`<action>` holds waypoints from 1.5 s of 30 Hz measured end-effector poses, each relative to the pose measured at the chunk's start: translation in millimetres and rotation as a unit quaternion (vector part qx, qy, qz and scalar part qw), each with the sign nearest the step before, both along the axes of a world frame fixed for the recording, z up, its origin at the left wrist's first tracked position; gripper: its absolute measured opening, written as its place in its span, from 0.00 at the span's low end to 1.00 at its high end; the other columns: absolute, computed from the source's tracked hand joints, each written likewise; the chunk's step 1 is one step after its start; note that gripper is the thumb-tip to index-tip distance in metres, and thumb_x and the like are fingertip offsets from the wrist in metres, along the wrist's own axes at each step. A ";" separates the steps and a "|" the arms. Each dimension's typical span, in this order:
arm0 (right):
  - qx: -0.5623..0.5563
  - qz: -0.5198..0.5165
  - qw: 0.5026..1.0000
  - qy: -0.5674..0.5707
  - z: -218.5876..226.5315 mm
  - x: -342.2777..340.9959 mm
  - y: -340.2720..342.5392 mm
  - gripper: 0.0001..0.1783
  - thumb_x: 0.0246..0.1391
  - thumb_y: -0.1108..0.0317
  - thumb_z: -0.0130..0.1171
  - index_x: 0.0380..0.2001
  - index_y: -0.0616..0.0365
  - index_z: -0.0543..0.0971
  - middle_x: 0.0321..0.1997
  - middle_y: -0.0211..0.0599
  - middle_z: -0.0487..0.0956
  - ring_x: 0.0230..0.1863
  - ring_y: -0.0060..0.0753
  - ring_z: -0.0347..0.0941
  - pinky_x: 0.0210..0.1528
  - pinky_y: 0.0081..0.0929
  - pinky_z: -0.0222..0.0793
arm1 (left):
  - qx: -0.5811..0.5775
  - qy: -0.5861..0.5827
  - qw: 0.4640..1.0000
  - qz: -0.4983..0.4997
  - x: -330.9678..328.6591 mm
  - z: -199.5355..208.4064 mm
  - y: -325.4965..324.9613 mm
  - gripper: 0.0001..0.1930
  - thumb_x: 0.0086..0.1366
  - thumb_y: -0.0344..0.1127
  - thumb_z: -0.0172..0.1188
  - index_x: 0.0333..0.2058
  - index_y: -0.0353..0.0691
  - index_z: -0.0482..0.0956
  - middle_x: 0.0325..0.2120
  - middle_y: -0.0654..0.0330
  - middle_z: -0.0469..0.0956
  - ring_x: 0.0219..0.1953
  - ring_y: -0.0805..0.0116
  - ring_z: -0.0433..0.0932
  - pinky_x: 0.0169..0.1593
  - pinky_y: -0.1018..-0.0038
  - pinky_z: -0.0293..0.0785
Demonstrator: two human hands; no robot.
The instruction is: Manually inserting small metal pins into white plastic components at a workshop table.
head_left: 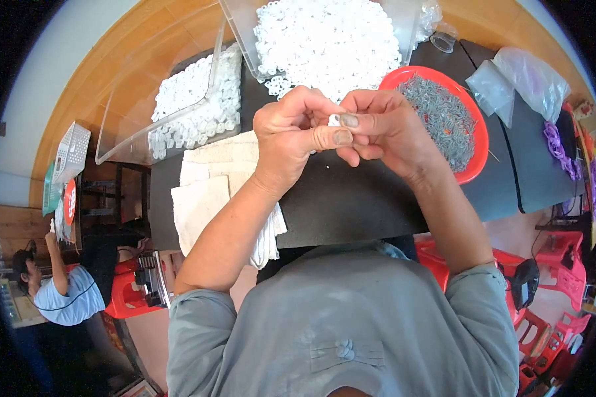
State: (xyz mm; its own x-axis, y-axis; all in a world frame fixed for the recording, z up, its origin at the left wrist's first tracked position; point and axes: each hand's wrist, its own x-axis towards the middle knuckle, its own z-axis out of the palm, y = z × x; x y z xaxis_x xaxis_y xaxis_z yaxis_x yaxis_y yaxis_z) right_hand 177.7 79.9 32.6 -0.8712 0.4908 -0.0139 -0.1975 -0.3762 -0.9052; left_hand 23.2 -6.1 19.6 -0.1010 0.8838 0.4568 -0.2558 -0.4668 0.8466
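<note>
Two bare hands meet over the table (357,212) in the head view, the left hand (288,132) and the right hand (394,132) both pinching one small white piece (334,121) between thumbs and fingertips (what the curled fingers behind it do is hidden). A dark spot shows on the piece, perhaps a hole. For so small a part, a light, steady pinch should serve best: the left hand as the fixed support, the right doing the fine work, with any push straight along the piece so that it does not tip or spring out. Thumbs set a little apart would leave its face easier to see. Beyond the hands, a clear bin (245,40) holds a heap of white pieces (328,46); beside the right hand, a red basin (481,140) holds thin grey pieces (447,116). Whether the right fingers also grip a grey one, I cannot tell.
</note>
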 end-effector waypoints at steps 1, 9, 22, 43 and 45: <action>0.007 -0.009 1.000 0.000 0.5 -0.3 -0.5 0.10 0.56 0.67 0.59 0.28 0.64 0.75 0.18 0.30 0.71 0.17 0.21 0.69 0.15 0.12 0.49 | -0.006 -0.009 1.000 0.017 2.9 -0.4 -0.3 0.09 0.54 0.22 0.66 0.33 0.30 0.75 0.27 0.54 0.79 0.27 0.66 0.79 0.27 0.74 0.78; 0.116 -0.188 0.975 -0.019 -6.4 -7.7 2.9 0.08 0.58 0.68 0.58 0.31 0.63 0.76 0.20 0.30 0.74 0.20 0.17 0.69 0.19 0.11 0.53 | -0.126 -0.021 0.982 0.142 6.1 -7.7 8.2 0.07 0.61 0.28 0.62 0.36 0.31 0.77 0.27 0.58 0.78 0.22 0.74 0.75 0.24 0.80 0.70; 0.147 -0.190 0.966 -0.091 -4.9 -9.3 -0.5 0.09 0.59 0.66 0.57 0.32 0.63 0.77 0.21 0.29 0.76 0.21 0.14 0.69 0.20 0.11 0.54 | -0.200 0.009 0.972 0.124 -0.8 -6.4 5.9 0.06 0.61 0.31 0.58 0.30 0.34 0.77 0.19 0.62 0.75 0.18 0.78 0.71 0.19 0.82 0.67; 0.234 -0.184 0.945 -0.138 -3.3 -7.2 -4.5 0.12 0.59 0.62 0.56 0.33 0.61 0.78 0.21 0.27 0.75 0.19 0.10 0.62 0.20 0.11 0.53 | -0.201 0.119 0.968 0.091 -9.0 0.1 4.5 0.06 0.61 0.31 0.55 0.27 0.36 0.73 0.16 0.65 0.70 0.16 0.79 0.67 0.20 0.81 0.65; 0.227 -0.182 0.947 -0.139 -3.1 -8.0 -5.1 0.12 0.60 0.62 0.56 0.33 0.61 0.78 0.21 0.27 0.75 0.19 0.11 0.62 0.20 0.11 0.53 | -0.202 0.116 0.967 0.100 -8.5 -1.1 4.1 0.06 0.61 0.31 0.55 0.26 0.36 0.72 0.16 0.65 0.69 0.16 0.79 0.67 0.20 0.81 0.65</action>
State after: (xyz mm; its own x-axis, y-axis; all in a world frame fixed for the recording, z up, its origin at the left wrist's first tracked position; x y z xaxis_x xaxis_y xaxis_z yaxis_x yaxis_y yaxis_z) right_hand 169.7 74.8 29.4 -0.6377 0.7674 0.0675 0.0299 0.1122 -0.9932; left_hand 14.7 -2.0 18.6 -0.2249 0.9684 0.1081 0.0232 -0.1056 0.9941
